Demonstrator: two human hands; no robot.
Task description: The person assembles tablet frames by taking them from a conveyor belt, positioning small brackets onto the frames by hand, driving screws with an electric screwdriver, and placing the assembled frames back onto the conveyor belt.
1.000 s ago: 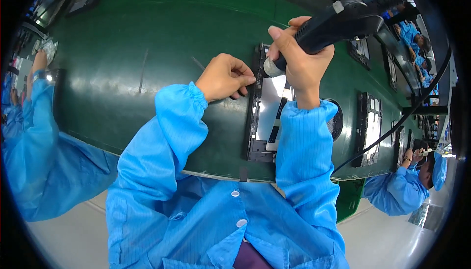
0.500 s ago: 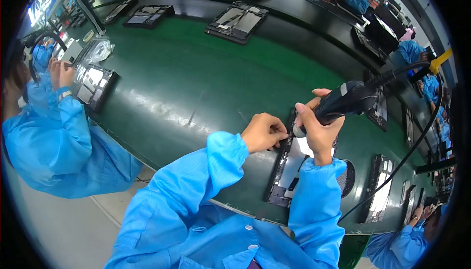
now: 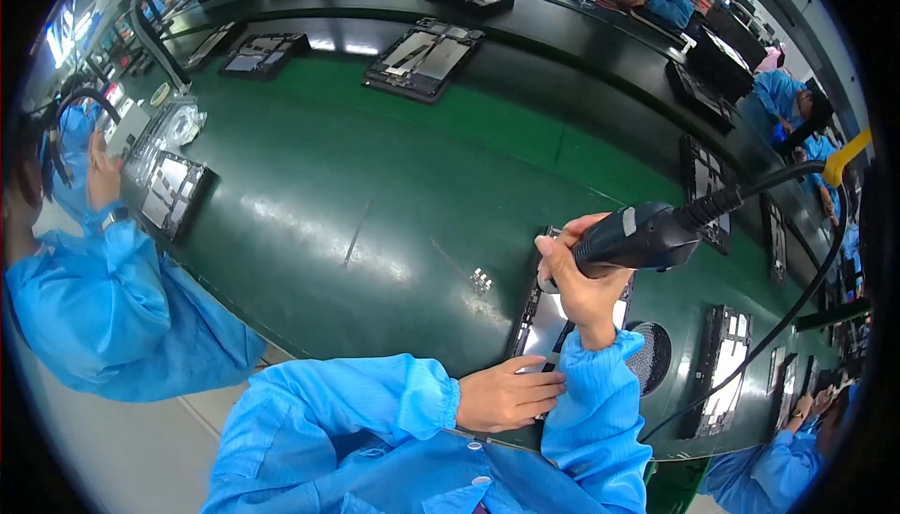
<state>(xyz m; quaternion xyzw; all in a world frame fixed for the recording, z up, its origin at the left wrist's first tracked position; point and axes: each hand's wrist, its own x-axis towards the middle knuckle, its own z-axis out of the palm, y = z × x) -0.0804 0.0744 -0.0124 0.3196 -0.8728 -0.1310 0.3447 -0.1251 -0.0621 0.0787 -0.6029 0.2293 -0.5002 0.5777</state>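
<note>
My right hand (image 3: 592, 291) is wrapped round a black corded electric screwdriver (image 3: 637, 237), held nearly level with its working end over the far part of an opened tablet-like device (image 3: 542, 326). That device has a black frame and silver plates, and my right hand and sleeve cover much of it. Across its near end lies my left hand (image 3: 509, 396), fingers stretched out and holding nothing that shows. Several small silvery pieces (image 3: 481, 280) lie on the green table just left of the device. The screwdriver's tip is hidden, so contact with the device cannot be made out.
A round dark mesh bowl (image 3: 648, 360) stands right of the device. More opened devices lie to the right (image 3: 723, 364), at the back (image 3: 424, 59) and at left (image 3: 175, 193). The screwdriver's cable (image 3: 814, 279) loops down at right. Beside me at left sits a co-worker (image 3: 103, 317).
My left hand has moved from the device's left edge to its near end, its fingers straightening. The small silvery pieces now show on the table. My right hand still holds the screwdriver, slightly lower.
</note>
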